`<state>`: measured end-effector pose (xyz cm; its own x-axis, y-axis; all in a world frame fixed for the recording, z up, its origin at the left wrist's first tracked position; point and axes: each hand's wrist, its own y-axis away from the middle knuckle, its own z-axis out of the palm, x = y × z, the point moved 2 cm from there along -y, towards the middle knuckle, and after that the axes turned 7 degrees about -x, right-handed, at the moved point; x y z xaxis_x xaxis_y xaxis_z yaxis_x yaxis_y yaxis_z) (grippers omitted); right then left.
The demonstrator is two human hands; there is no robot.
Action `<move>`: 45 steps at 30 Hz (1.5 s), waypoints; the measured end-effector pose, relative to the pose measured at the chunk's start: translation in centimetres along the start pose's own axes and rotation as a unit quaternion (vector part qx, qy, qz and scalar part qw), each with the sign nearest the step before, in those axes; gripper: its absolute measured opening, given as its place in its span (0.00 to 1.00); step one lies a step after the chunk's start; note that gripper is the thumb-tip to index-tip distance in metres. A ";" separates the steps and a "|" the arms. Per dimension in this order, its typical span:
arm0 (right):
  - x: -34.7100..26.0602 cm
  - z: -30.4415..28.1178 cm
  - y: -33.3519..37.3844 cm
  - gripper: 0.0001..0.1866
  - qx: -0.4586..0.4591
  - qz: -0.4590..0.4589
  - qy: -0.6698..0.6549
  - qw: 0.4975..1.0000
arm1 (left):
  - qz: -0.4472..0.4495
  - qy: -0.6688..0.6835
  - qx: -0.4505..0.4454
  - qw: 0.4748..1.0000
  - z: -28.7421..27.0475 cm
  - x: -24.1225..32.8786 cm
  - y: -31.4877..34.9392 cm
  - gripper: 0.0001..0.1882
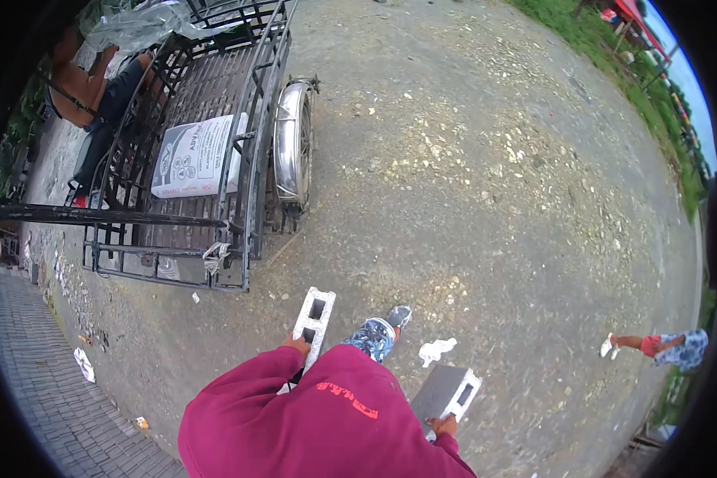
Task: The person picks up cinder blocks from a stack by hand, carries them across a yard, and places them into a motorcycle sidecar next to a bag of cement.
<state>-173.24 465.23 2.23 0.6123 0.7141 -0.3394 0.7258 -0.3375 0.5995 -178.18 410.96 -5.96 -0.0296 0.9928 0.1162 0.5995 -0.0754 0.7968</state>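
At front-left, the metal cart (215, 76) is set nearer the left hand (299, 345), by which a hollow block (314, 323) is gripped, long axis roughly forward; second block (438, 390) seemingly held by right hand (444, 425).

The left block (314, 323) is pale grey, speckled; the right block (438, 390) shows a darker grey face and a whitish end. The sweatshirt (311, 426) is plain maroon with orange-red lettering, the trousers (370, 338) mottled blue and white. A white-and-grey sack (201, 179) with reddish print lies in a black cart (247, 215) with a silvery mudguard (285, 147). Pale stones fleck the grey-brown ground (518, 303); grass (653, 107) is green.
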 end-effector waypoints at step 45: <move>-179.5 -13.1 -22.4 0.20 -0.206 -0.774 0.450 0.395 | -0.461 0.726 0.055 0.507 -85.3 1.6 -49.7 0.16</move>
<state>-303.52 352.65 59.25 -0.9592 -0.1389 -0.2461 -0.2135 0.9267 0.3092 -276.24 408.36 5.20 -0.8477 -0.5205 0.1028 -0.1658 0.4439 0.8806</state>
